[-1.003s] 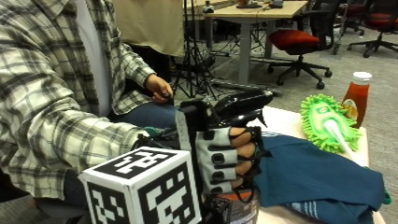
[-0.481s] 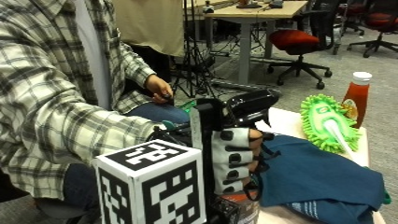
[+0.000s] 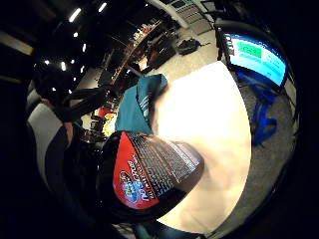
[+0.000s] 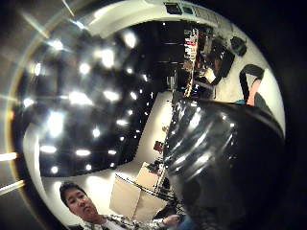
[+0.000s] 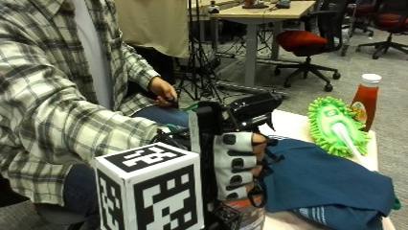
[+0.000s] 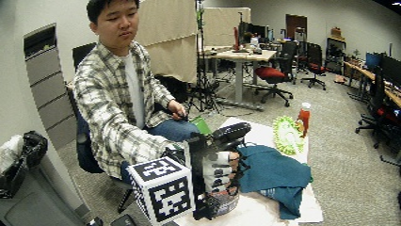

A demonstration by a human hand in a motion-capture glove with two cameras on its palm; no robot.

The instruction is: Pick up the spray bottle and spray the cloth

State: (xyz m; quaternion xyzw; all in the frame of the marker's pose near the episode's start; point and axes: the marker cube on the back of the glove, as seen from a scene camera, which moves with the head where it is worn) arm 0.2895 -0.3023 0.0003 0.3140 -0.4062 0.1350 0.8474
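My gloved right hand (image 5: 236,165) grips the neck of the spray bottle (image 5: 255,108), fingers curled round it below the shiny black spray head. The bottle stands upright at the table's near corner, its nozzle pointing over the teal cloth (image 5: 325,177). That cloth lies crumpled on the white table (image 5: 290,124), just beyond the hand. The little finger side palm view shows the bottle's dark body with its red label (image 3: 149,174) close to the palm, and the cloth (image 3: 139,102) past it. The black spray head (image 4: 225,153) fills much of the thumb side palm view.
A green fluffy duster (image 5: 334,125) lies at the table's far end, with a red ketchup bottle (image 5: 365,98) behind it. The person's bare left hand (image 5: 163,91) rests on their lap. Office chairs and desks stand further back.
The hand and bottle have barely shifted; the grip on the bottle is the same.
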